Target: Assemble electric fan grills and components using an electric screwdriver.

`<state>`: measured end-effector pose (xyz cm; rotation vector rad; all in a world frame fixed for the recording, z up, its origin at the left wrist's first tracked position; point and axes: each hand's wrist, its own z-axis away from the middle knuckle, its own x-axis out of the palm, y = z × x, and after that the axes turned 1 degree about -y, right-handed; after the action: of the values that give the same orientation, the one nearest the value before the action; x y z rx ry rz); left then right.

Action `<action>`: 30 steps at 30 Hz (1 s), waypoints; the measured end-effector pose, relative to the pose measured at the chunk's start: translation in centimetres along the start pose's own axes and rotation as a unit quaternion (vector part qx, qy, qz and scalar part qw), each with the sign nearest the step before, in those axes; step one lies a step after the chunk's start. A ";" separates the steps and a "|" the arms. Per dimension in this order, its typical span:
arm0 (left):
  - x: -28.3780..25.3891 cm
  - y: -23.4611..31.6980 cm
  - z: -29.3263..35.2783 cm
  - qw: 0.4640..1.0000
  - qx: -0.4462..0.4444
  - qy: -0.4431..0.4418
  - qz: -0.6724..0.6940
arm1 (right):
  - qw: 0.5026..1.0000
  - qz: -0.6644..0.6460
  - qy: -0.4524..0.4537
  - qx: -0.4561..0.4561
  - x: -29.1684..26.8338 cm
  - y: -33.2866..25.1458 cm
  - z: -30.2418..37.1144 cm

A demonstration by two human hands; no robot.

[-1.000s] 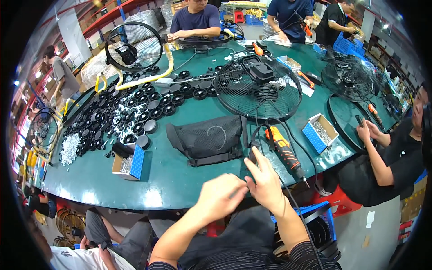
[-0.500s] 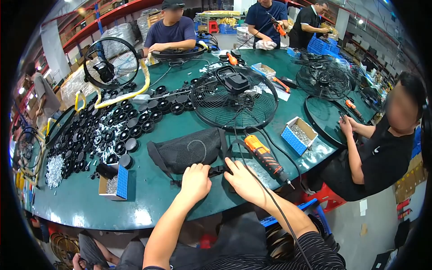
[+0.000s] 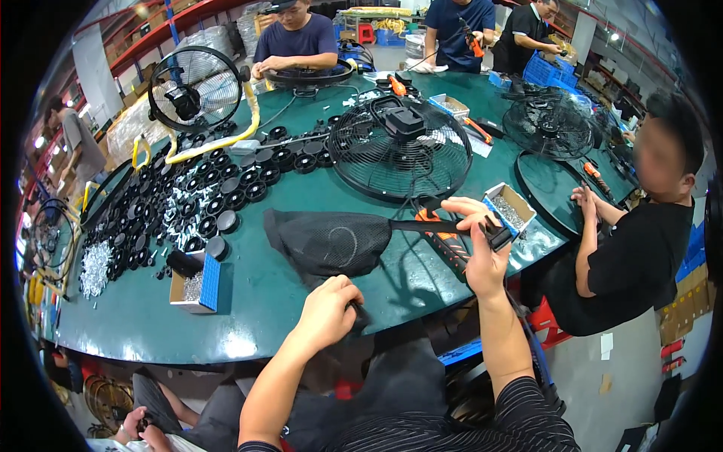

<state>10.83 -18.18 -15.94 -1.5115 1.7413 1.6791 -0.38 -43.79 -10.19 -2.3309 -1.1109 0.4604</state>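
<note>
My 2 hands at a black mesh bag [image 3: 339, 245], which lies on the green worktop [image 3: 267, 324] in front of me. My right hand [image 3: 486, 258], raised, has its thumb and fingers pinched on a black buckle [image 3: 498, 236]; from there a strap [image 3: 422, 225] runs nearly straight to the bag, crossing in view an orange-and-black power driver [image 3: 452, 250]. My left hand [image 3: 325, 308], near the bag's lower edge, is curled round a dark piece [image 3: 358, 309] whose form I cannot make out. Risks, as I judge them: (1) a hard pull could drag the bag or snag the driver; (2) a wide swing of my right hand could tip the open screw box [image 3: 514, 209] near it
</note>
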 end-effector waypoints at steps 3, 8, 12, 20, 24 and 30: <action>-1.8 3.9 1.2 0.958 -0.020 0.069 0.277 | 0.986 -0.112 -0.115 0.039 0.5 -1.2 0.5; -4.0 6.8 1.4 0.901 0.160 0.088 0.393 | 0.941 -0.068 -0.312 0.112 3.8 -3.1 2.9; -2.8 10.2 2.3 0.920 0.171 0.098 0.340 | 0.892 -0.186 -0.386 0.141 6.7 -4.5 2.8; -2.9 13.0 3.8 0.934 0.174 0.287 0.121 | 0.921 -0.253 -0.206 0.211 5.3 -3.3 0.4; -2.3 9.1 9.0 0.950 0.106 0.285 0.071 | 0.916 -0.289 -0.174 0.219 1.5 -3.9 -2.3; 3.7 4.2 24.1 0.954 -0.186 0.235 0.022 | 0.902 -0.244 -0.235 0.268 -4.2 -10.0 -3.0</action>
<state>-4.55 -0.30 -23.25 -2.2078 1.7436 1.8592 -7.54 -42.69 -1.59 -1.4272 -1.4974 1.0149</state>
